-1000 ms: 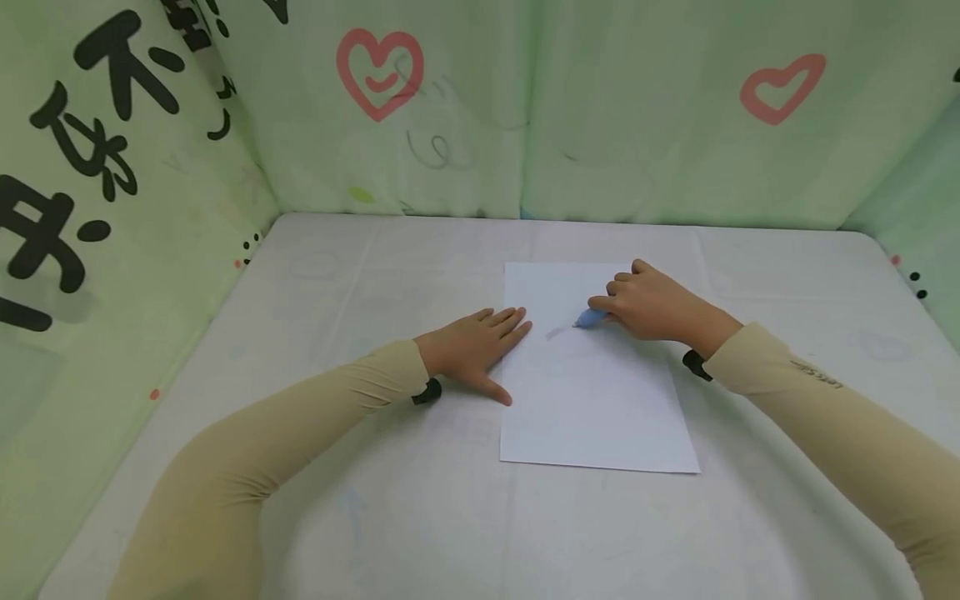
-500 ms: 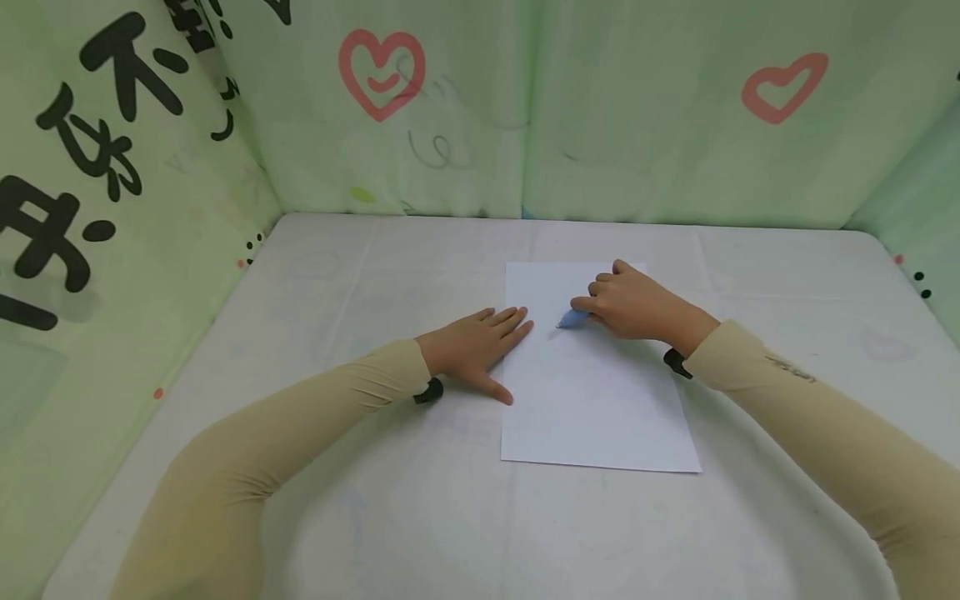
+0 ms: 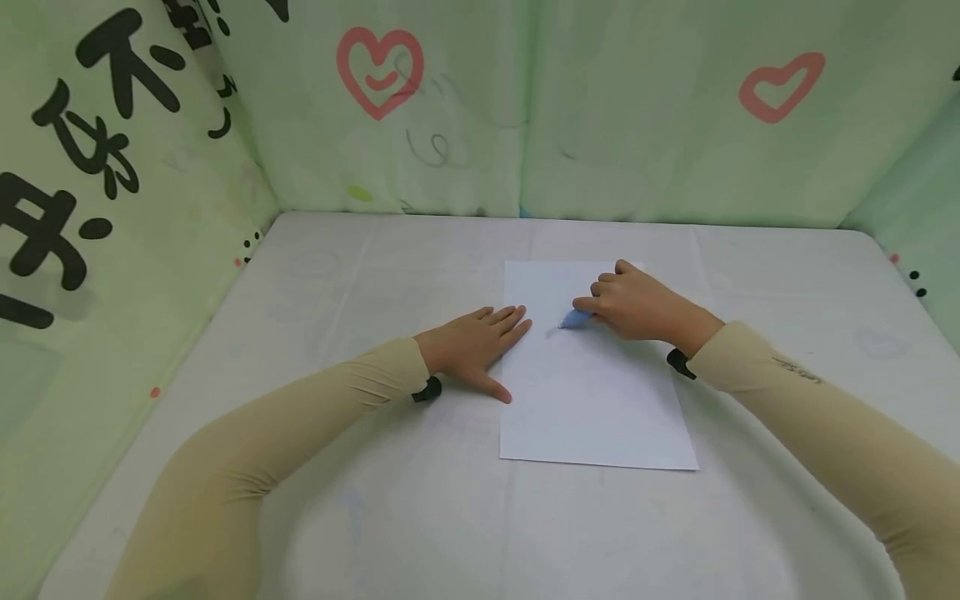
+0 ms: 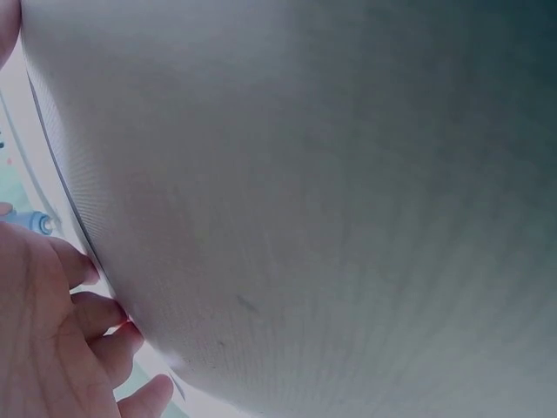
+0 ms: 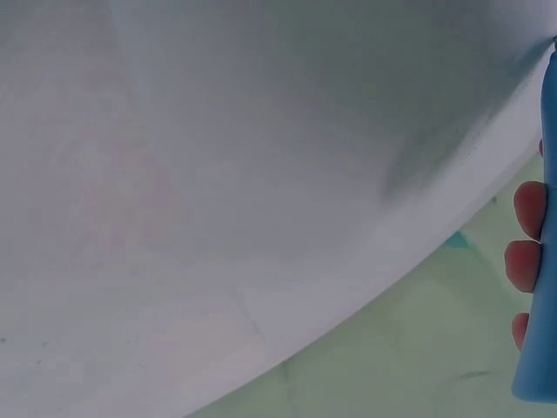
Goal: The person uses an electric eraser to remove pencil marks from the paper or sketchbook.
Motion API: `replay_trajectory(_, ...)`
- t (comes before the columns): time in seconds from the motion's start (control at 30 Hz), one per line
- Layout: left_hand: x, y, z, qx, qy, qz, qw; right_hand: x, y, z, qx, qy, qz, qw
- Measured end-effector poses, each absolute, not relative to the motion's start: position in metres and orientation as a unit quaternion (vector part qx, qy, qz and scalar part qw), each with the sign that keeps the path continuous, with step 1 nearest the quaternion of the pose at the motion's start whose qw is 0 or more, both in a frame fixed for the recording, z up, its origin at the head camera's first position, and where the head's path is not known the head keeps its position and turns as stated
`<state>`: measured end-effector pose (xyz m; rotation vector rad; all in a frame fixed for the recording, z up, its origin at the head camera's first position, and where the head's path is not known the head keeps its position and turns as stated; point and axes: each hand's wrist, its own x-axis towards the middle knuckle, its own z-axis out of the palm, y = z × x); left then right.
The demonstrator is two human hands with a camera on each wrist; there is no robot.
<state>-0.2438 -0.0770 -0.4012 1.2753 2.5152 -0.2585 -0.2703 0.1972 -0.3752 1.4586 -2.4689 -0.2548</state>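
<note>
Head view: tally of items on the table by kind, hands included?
Paper: 1, white, lying flat on the table.
Pen: 1, blue, held in the right hand, tip on the paper.
Hands: 2; the left hand lies flat at the paper's left edge.
Total: 4.

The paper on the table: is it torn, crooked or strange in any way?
Nothing stands out. The paper lies flat and whole on the table, the left hand resting flat at its edge while the right hand holds a blue pen on it.
</note>
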Motion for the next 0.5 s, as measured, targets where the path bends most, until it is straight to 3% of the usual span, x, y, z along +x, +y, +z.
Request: replay_trajectory(0.5,-0.242,-0.076,-0.397,0.439,0.879,-0.093,0.161,-0.268,0.205,-0.372,0.491,-0.857,-0.099,0.119)
